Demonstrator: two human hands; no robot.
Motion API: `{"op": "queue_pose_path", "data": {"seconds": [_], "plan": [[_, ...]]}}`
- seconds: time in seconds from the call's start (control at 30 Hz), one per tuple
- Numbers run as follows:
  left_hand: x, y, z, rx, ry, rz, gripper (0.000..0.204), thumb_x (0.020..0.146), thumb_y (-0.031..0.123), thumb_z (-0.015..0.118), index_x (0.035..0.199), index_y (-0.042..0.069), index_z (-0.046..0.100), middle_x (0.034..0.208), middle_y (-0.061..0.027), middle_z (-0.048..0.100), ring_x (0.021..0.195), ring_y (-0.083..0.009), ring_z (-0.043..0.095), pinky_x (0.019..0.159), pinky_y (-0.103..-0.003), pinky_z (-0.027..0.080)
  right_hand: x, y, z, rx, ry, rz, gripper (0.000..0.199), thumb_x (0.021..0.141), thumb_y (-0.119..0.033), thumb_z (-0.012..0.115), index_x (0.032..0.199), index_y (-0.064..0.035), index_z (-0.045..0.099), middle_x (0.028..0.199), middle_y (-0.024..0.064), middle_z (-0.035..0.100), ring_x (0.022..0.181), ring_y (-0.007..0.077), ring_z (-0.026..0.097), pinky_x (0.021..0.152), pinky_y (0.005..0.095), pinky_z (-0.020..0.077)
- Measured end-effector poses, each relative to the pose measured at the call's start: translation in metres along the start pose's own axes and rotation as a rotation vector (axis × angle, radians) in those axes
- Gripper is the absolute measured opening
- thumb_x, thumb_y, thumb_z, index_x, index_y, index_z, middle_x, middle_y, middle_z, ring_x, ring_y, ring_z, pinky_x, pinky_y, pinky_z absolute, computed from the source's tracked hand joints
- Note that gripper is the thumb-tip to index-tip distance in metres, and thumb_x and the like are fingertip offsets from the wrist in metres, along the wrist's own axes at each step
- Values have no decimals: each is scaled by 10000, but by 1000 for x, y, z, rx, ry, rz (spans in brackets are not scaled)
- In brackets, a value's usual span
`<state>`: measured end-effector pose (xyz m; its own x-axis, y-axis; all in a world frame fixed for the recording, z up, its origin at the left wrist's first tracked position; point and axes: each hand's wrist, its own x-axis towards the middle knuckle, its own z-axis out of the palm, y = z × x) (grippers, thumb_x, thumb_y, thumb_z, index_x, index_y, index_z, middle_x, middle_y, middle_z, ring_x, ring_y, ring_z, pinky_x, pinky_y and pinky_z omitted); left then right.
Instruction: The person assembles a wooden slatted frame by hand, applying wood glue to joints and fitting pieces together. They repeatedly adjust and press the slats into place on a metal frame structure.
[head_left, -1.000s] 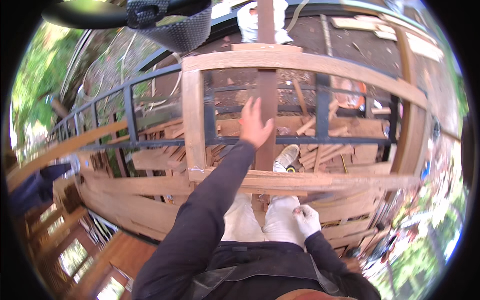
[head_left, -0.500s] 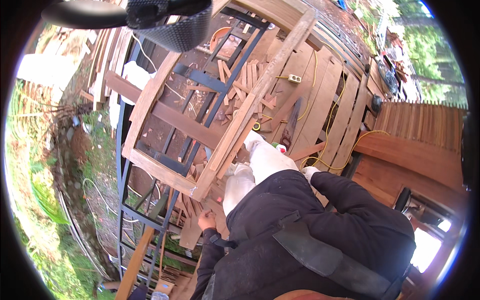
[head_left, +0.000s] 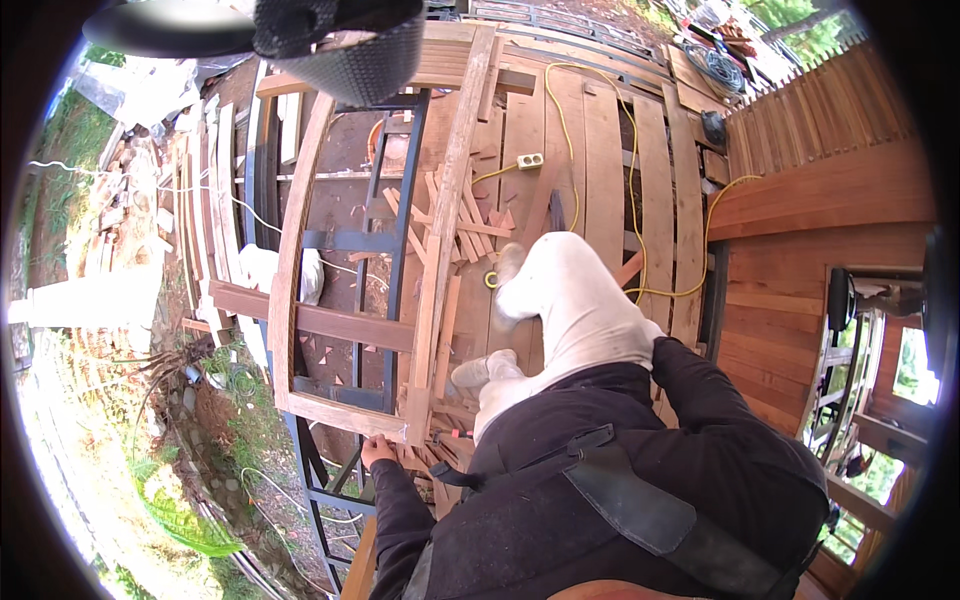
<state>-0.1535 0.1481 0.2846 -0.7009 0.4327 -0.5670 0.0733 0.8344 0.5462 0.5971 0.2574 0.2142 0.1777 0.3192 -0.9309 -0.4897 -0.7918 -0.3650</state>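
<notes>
A large rectangular wooden frame (head_left: 350, 418) lies across dark metal bars, with a brown crosspiece (head_left: 340, 325) spanning it. My left hand (head_left: 378, 451) is at the near rail of this frame, beside its near right corner. The fingers look curled against the rail's edge, though they are small in view. Close to that corner lies a red-handled tool (head_left: 458, 434). My right hand (head_left: 655, 332) rests by my right thigh, mostly hidden by the sleeve and trousers, so its fingers do not show.
Wood offcuts (head_left: 470, 225) litter the floor boards (head_left: 600, 150) beyond the frame. A yellow cord (head_left: 640, 230) runs over the boards to an outlet box (head_left: 530, 160). A yellow tape measure (head_left: 491, 280) lies near my feet. Wooden panelling (head_left: 770, 340) stands at the right.
My view has turned, and I have stepped with one knee raised. My left hand has moved from beside the frame's corner up to its near rail.
</notes>
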Motion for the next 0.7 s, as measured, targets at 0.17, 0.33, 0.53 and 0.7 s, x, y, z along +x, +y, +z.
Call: {"op": "queue_pose_path", "data": {"seconds": [0.17,0.33,0.53,0.7], "plan": [[-61,16,6,-56,21,19,196,918,-31,531,1026,-70,691,783,-150,709,587,-193,667,517,-315,564,-29,-96,-14,-1484,125,-402,382,911,-352,665,1037,-12,787,983,207,766,964,337,736,880,422,565],[-115,66,90,-170,155,-88,202,917,-22,527,1037,-66,684,810,-154,713,601,-195,674,526,-309,561,-65,-240,37,-1548,15,-558,257,860,-256,663,893,-35,789,763,150,749,746,275,753,741,389,593],[-198,178,252,600,340,363,224,947,169,612,1000,13,763,746,-127,733,627,-202,706,623,-372,577,70,-420,6,-1206,204,-887,288,875,-322,665,920,-51,751,892,195,748,849,379,725,797,448,577],[-217,278,308,-12,48,58,168,945,74,603,1036,-1,724,803,-129,731,639,-185,699,618,-344,579,123,-426,-49,-935,19,-429,245,868,-255,656,910,-31,748,837,184,753,809,319,738,781,440,576]]}}
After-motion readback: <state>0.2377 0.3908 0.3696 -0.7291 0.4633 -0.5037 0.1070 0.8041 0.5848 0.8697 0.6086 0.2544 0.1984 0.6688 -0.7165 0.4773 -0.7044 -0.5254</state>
